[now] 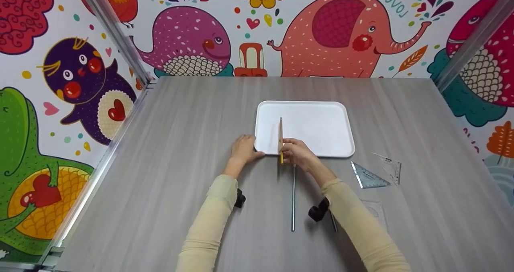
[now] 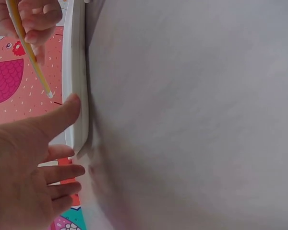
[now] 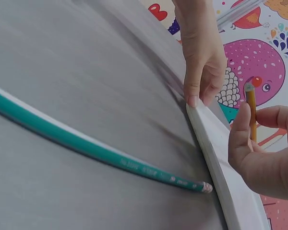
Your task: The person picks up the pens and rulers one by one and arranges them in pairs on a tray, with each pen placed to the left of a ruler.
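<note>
A yellow pencil [image 1: 281, 137] is pinched between the thumb and fingers of my right hand [image 1: 299, 154], above the front edge of the white tray [image 1: 321, 129]. One end of that pencil [image 3: 250, 87] sticks up past the fingertips in the right wrist view. My left hand [image 1: 243, 148] holds the tray's near left corner, thumb along the front rim and fingers by the left side. In the left wrist view the thumb touches the rim [image 2: 77, 115]. On the table a green pencil [image 1: 293, 199] lies lengthwise, its tip end under or near the right hand.
Right of the tray lie a bluish set square [image 1: 367, 177] and a clear set square [image 1: 395, 171]. A transparent plastic piece [image 1: 376, 211] and another dark stick [image 1: 333, 222] are partly hidden by the right sleeve. Printed walls border the grey table [image 1: 160, 183].
</note>
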The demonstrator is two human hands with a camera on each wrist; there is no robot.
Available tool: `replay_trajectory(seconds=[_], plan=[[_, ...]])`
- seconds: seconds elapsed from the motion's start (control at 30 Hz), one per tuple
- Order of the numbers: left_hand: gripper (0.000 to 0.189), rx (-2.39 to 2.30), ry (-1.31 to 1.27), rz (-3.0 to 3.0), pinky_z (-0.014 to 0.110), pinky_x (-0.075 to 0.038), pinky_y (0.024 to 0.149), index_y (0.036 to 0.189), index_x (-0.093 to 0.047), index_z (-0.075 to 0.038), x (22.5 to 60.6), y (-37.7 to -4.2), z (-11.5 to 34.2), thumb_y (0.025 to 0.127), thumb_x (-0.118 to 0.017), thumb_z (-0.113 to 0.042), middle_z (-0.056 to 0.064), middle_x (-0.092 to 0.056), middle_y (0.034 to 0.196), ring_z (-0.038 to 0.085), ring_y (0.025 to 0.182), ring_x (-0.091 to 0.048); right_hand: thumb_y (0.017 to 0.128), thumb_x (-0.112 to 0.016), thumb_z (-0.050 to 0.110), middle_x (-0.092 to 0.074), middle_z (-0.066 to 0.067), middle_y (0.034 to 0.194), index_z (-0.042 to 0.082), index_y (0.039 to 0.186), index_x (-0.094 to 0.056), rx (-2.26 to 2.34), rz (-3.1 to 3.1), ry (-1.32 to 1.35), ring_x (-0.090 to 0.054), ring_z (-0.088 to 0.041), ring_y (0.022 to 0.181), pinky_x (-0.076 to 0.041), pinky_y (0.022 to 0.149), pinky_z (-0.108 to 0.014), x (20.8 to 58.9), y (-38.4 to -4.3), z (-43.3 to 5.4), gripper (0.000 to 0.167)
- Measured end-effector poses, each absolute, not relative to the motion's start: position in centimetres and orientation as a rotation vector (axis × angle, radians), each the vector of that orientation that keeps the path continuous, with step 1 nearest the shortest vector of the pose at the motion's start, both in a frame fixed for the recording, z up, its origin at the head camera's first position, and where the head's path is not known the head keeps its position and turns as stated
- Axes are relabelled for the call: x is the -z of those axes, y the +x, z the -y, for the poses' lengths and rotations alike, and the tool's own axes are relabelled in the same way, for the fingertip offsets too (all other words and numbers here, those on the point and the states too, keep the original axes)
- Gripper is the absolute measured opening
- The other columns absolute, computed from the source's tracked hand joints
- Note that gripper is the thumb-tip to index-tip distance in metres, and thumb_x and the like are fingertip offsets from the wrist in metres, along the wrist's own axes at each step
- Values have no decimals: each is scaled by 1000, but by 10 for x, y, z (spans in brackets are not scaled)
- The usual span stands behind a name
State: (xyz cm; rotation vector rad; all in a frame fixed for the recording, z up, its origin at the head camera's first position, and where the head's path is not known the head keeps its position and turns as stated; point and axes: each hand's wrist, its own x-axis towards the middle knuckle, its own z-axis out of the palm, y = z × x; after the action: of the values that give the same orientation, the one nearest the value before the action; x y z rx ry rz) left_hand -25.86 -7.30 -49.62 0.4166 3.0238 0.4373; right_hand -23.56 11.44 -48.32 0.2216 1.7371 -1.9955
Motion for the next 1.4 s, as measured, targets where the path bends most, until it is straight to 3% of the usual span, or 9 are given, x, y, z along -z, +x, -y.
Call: replay_trajectory(seconds=[0.33, 0.7, 1.4], plan=[[55, -483, 423, -3009, 33, -30, 104, 111, -57, 1, 496, -262, 70, 74, -73, -36, 15, -59, 114, 29, 114, -49, 84, -47, -1, -53, -1, 72, -7, 124, -41, 1957, -1782, 217, -53, -8, 59, -47, 52, -19, 477, -244, -111, 41], [52, -509, 419, -3027, 36, -40, 92, 104, -59, 0, 494, -264, 72, 71, -75, -36, 14, -62, 106, 28, 104, -52, 83, -45, -1, -51, -2, 71, -7, 122, -40, 1987, -1805, 233, -52, -9, 59, -48, 52, -20, 477, -258, -103, 40], [56, -500, 384, -3015, 36, -37, 97, 109, -58, 0, 491, -260, 75, 70, -75, -36, 15, -60, 111, 30, 111, -49, 84, -48, 2, -54, -7, 79, -7, 121, -45, 1890, -1998, 211, -53, -10, 58, -47, 49, -20, 482, -274, -88, 38]])
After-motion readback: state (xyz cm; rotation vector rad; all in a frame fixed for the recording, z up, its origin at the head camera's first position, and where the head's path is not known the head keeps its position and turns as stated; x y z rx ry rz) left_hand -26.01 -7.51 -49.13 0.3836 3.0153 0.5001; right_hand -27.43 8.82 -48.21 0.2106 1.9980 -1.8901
